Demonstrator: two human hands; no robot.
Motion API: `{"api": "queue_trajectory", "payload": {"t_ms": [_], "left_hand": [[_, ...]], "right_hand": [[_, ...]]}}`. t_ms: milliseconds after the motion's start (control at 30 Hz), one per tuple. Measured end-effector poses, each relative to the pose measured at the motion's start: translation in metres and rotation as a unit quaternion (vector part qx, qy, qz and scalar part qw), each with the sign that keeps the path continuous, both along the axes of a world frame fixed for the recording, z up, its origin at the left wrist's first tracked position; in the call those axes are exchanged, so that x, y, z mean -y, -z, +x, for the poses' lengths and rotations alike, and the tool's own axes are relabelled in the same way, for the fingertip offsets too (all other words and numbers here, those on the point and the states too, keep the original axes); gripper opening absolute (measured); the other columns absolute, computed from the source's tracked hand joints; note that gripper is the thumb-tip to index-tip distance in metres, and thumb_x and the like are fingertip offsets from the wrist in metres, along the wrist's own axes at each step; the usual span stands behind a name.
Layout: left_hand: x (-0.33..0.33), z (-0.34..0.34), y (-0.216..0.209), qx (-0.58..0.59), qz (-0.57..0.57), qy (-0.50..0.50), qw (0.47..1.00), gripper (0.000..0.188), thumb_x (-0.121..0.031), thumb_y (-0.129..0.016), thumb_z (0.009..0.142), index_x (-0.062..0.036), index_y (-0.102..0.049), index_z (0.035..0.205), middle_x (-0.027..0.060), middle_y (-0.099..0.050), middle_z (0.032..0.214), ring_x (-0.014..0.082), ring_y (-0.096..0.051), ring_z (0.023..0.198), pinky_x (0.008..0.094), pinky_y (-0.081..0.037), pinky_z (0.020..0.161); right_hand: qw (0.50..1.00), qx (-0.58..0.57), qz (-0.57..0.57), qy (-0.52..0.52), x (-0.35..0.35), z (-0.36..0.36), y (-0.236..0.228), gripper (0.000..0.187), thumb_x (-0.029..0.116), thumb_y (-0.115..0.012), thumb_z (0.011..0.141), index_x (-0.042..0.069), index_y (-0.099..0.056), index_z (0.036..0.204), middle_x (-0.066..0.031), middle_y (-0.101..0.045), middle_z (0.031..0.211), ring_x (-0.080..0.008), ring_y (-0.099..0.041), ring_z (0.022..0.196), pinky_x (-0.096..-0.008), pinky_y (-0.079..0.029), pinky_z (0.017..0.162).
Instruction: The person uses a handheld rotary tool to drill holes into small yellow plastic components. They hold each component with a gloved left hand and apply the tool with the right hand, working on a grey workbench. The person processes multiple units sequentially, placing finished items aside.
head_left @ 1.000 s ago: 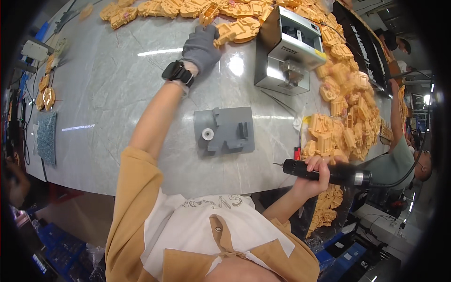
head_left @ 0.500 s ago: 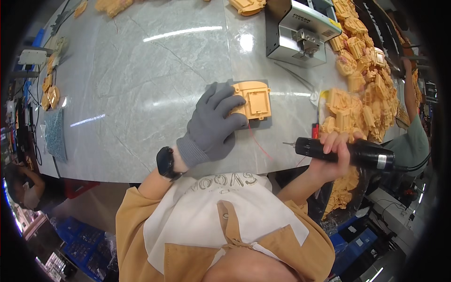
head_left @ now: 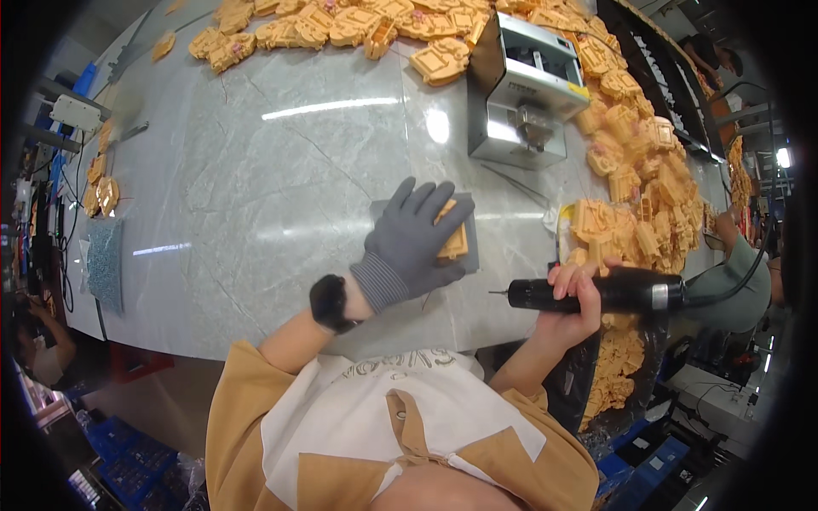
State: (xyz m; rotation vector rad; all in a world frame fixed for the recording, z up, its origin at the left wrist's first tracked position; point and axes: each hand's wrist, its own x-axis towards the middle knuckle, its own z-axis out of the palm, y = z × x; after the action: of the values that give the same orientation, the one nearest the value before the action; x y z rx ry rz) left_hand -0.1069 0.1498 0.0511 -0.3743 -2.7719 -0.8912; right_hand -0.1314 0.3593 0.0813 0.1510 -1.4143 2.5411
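My left hand (head_left: 413, 234), in a grey knit glove, lies over an orange plastic housing (head_left: 454, 245) with its fingers stretched out and spread. Most of the housing is hidden beneath the glove; its right part shows between finger and thumb. Under it is a dark grey pad (head_left: 471, 243) on the table. My bare right hand (head_left: 577, 298) is closed round a black electric screwdriver (head_left: 635, 292). The tool lies nearly level, its thin bit pointing left, below and to the right of the housing and apart from it.
A silver screw feeder (head_left: 520, 102) stands at the far right of the grey marbled table (head_left: 281, 187). Orange housings (head_left: 656, 187) are heaped along the right side and far edge. A bag of small blue-green pieces (head_left: 105, 264) lies at left. Another person's arm (head_left: 724, 285) shows at right.
My left hand has gone from gripping the housing's left side to lying spread across it, covering more. The screwdriver has moved slightly left and down in the picture. The view has shifted, showing more of the far edge.
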Motion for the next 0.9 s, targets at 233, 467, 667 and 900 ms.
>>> {"api": "queue_trajectory", "payload": {"t_ms": [233,467,667,900], "left_hand": [[0.028,0.027,0.005,0.023,-0.042,-0.029,0.998,0.085,-0.028,-0.079,0.057,-0.0106,-0.039,0.13,0.019,-0.039,0.13,0.0374,-0.038,0.12,0.0446,-0.032,0.102],[0.017,0.021,0.014,0.082,0.04,-0.031,0.995,0.077,-0.016,-0.075,0.057,-0.0115,-0.042,0.126,0.0155,-0.044,0.124,0.0336,-0.045,0.113,0.0404,-0.04,0.094],[0.02,0.03,0.027,0.037,0.304,-0.061,0.95,0.076,-0.013,-0.073,0.051,-0.0101,-0.045,0.123,0.0158,-0.047,0.117,0.0335,-0.048,0.108,0.0396,-0.043,0.09],[0.017,0.04,0.024,0.004,0.205,-0.079,0.976,0.075,-0.011,-0.07,0.052,-0.0097,-0.046,0.122,0.0159,-0.047,0.115,0.0332,-0.05,0.106,0.0394,-0.043,0.09]], "right_hand": [[1.0,0.015,0.008,0.008,-0.01,0.007,0.005,0.044,0.004,-0.05,0.075,0.002,-0.037,0.117,-0.0025,-0.038,0.061,-0.0138,-0.042,0.049,-0.0319,-0.039,0.058],[1.0,0.016,0.021,-0.003,-0.008,0.009,0.004,0.046,0.005,-0.051,0.075,0.002,-0.036,0.118,-0.0023,-0.038,0.061,-0.0136,-0.042,0.049,-0.032,-0.039,0.056],[1.0,0.012,0.018,-0.004,-0.012,0.007,0.006,0.045,0.005,-0.051,0.075,0.003,-0.036,0.118,-0.0022,-0.039,0.061,-0.0136,-0.043,0.049,-0.0316,-0.039,0.055],[0.999,0.02,0.031,0.006,-0.004,0.005,0.005,0.045,0.005,-0.051,0.075,0.003,-0.037,0.117,-0.002,-0.038,0.06,-0.0132,-0.041,0.048,-0.0318,-0.039,0.055]]}}
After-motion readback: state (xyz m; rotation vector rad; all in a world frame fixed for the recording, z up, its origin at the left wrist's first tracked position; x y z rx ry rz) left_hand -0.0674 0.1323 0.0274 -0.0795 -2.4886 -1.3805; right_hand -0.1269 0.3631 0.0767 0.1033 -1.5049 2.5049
